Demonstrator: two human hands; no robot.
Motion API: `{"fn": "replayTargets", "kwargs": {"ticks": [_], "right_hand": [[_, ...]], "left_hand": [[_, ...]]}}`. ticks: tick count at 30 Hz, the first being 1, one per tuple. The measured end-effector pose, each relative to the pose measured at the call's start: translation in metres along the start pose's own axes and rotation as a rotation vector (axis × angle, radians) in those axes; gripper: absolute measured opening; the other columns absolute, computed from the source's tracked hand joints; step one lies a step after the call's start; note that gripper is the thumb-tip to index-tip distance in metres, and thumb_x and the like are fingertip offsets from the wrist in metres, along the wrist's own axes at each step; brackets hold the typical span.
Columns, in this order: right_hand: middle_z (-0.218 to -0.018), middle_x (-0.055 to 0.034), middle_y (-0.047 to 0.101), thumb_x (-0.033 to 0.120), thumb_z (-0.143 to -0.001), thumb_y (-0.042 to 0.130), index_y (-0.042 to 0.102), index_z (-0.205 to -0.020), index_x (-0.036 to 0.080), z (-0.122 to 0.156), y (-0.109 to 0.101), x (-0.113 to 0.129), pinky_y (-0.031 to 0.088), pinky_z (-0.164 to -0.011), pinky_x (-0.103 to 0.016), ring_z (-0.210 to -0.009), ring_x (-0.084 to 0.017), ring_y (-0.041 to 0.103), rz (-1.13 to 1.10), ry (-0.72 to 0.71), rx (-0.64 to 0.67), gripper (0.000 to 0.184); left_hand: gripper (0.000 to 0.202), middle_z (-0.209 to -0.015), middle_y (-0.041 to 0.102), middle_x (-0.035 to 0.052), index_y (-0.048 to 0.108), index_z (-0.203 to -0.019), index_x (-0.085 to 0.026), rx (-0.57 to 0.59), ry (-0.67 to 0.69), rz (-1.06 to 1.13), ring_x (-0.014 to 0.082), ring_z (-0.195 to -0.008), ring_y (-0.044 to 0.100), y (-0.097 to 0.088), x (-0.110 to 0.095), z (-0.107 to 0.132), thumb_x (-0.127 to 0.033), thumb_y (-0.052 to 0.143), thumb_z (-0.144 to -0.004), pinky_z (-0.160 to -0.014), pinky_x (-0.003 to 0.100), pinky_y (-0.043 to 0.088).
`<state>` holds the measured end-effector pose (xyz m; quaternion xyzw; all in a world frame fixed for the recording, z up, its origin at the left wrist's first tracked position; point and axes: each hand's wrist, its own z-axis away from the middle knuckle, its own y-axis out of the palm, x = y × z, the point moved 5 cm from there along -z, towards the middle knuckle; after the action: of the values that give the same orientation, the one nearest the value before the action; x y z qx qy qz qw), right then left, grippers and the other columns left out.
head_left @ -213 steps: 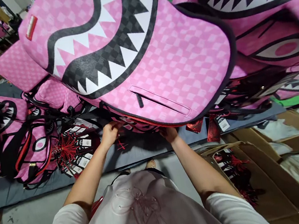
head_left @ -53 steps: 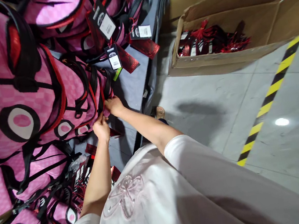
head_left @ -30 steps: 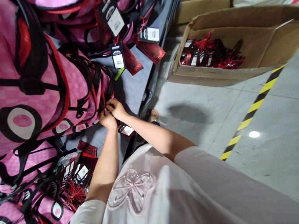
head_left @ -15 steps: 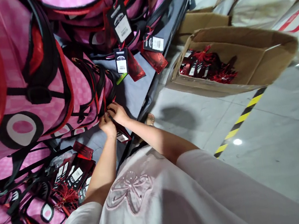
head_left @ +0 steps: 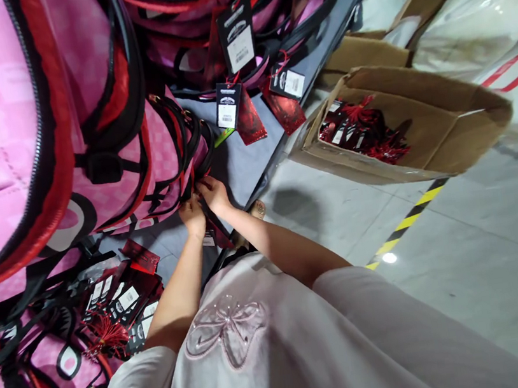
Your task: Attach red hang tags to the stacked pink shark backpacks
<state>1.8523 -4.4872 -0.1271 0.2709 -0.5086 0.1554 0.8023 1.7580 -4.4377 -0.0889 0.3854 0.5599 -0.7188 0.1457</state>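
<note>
My left hand (head_left: 192, 215) and my right hand (head_left: 213, 194) meet at the front end of a pink checkered bag (head_left: 164, 156) with black and red trim. The fingers of both are pinched together close to the bag's black straps. A dark hang tag (head_left: 209, 237) with a white label dangles just below my fingers, partly behind my wrists. Its cord seems to be in my fingertips, though they mostly hide it. Further back, similar bags carry black tags (head_left: 228, 106) and red tags (head_left: 251, 120) on red cords.
A pile of loose tags (head_left: 126, 297) with red cords (head_left: 106, 334) lies left of my forearms, beside more pink bags (head_left: 47, 371). The grey table (head_left: 244, 157) ends at my right. An open cardboard box (head_left: 449, 109) of tags stands on the floor beyond, near yellow-black tape (head_left: 410, 219).
The view has shifted, so the bags appear further right and larger. Both hands stay together at the same end of the bag, fingers still pinched.
</note>
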Motion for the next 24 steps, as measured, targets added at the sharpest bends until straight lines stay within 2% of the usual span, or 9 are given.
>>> {"fn": "replayTargets", "kwargs": {"ticks": [5, 10, 14, 17, 20, 22, 24], "right_hand": [[-0.076, -0.0017, 0.065, 0.028, -0.077, 0.056, 0.068, -0.076, 0.015, -0.007, 0.001, -0.001, 0.046, -0.070, -0.027, -0.072, -0.015, 0.057, -0.022, 0.007, 0.024, 0.017], [-0.085, -0.0037, 0.065, 0.018, -0.078, 0.051, 0.071, -0.077, 0.016, -0.002, -0.003, 0.015, 0.047, -0.079, -0.027, -0.082, -0.016, 0.060, 0.153, -0.151, -0.031, 0.020], [-0.088, -0.0032, 0.066, 0.013, -0.080, 0.048, 0.071, -0.083, 0.017, 0.000, -0.004, 0.025, 0.046, -0.079, -0.025, -0.084, -0.016, 0.060, 0.333, -0.252, 0.061, 0.024], [-0.092, -0.0038, 0.066, 0.011, -0.083, 0.047, 0.069, -0.090, 0.018, -0.001, -0.006, 0.031, 0.043, -0.075, -0.026, -0.080, -0.016, 0.059, 0.593, -0.305, 0.168, 0.025], [-0.095, -0.0065, 0.066, 0.013, -0.087, 0.046, 0.066, -0.094, 0.017, 0.001, -0.011, 0.036, 0.041, -0.077, -0.029, -0.078, -0.018, 0.058, 0.803, -0.381, 0.212, 0.022], [-0.097, -0.0084, 0.066, 0.014, -0.089, 0.044, 0.064, -0.097, 0.017, 0.003, -0.020, 0.039, 0.041, -0.077, -0.030, -0.079, -0.019, 0.059, 0.809, -0.422, 0.135, 0.022], [-0.095, -0.0091, 0.065, 0.015, -0.089, 0.041, 0.062, -0.097, 0.016, 0.005, -0.032, 0.039, 0.042, -0.075, -0.030, -0.080, -0.020, 0.058, 0.732, -0.424, 0.022, 0.022]], "left_hand": [[0.032, -0.058, 0.062, 0.0014, 0.066, -0.067, -0.016, 0.031, -0.009, 0.018, 0.0125, -0.058, 0.059, -0.001, 0.002, -0.003, -0.024, 0.049, -0.094, -0.064, 0.025, 0.046], [0.032, -0.054, 0.060, 0.0004, 0.065, -0.065, -0.017, 0.039, -0.016, 0.008, 0.0118, -0.054, 0.058, 0.000, 0.000, -0.007, -0.024, 0.050, -0.092, -0.063, 0.024, 0.048], [0.035, -0.063, 0.066, 0.0034, 0.066, -0.067, -0.017, 0.017, -0.017, -0.030, 0.0140, -0.063, 0.064, 0.006, 0.001, -0.008, -0.025, 0.045, -0.094, -0.072, 0.027, 0.052], [0.038, -0.073, 0.071, 0.0061, 0.070, -0.075, -0.016, 0.043, -0.010, -0.076, 0.0165, -0.075, 0.068, 0.006, 0.001, -0.008, -0.027, 0.042, -0.097, -0.083, 0.030, 0.053], [0.032, -0.083, 0.075, 0.0072, 0.075, -0.092, -0.015, 0.127, 0.007, -0.116, 0.0188, -0.086, 0.070, -0.006, -0.001, -0.008, -0.027, 0.046, -0.097, -0.094, 0.033, 0.052], [0.026, -0.098, 0.076, 0.0072, 0.074, -0.105, -0.018, 0.240, 0.035, -0.131, 0.0201, -0.100, 0.070, -0.018, -0.003, -0.008, -0.026, 0.051, -0.094, -0.102, 0.035, 0.049], [0.030, -0.120, 0.072, 0.0068, 0.071, -0.118, -0.020, 0.397, 0.069, -0.129, 0.0208, -0.120, 0.063, -0.026, -0.002, -0.007, -0.026, 0.054, -0.093, -0.111, 0.035, 0.043]]}}
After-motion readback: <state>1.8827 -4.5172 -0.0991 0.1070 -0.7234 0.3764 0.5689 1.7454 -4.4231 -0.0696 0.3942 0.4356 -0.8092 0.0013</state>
